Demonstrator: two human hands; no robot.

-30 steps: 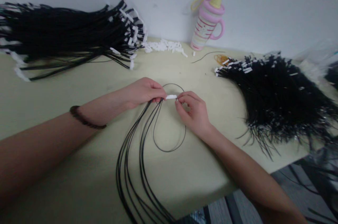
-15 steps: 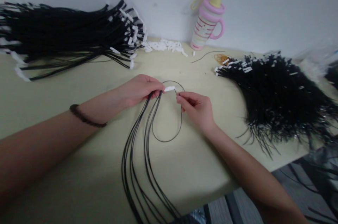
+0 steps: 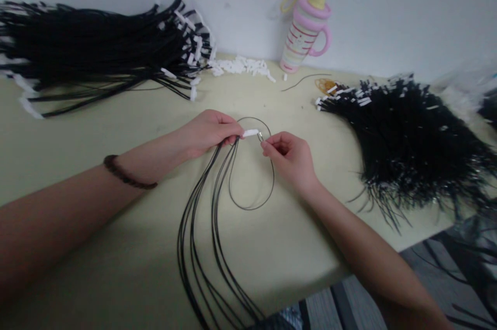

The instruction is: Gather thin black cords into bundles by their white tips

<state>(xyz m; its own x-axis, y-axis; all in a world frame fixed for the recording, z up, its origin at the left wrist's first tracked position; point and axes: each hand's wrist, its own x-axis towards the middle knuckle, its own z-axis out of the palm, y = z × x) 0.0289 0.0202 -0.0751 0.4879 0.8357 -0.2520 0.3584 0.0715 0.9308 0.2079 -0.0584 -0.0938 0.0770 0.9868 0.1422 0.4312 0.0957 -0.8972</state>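
1. As seen from the head view, working with both arms low over a pale green tabletop, reaching in from the left and lower right edges.
2. Extending left forearm up and inward at a slant, with a dark brown bracelet near the wrist.
3. Holding left hand back upward, thumb laid along the forefinger and pointing right. Closed in a firm pinch on the left end of a white connector, near the middle of the view, just above the tabletop.
4. Trailing several black wires from under the left fingers, bowed down toward the near edge.
5. Slanting right forearm up and leftward, wrist fairly straight. Holding right hand lower than the connector, thumb and forefinger tips together, other fingers curled under.
6. Gripping a wire end between right fingertips, showing a small shiny tip just beside the connector's right end. Cannot tell whether touching.
7. Noting a thin wire loop between the hands, hanging below the connector and rising above it.
8. Farther back, seeing a wire pile at left, loose white pieces, a pink-lidded cup by the wall, and another black bundle at right.
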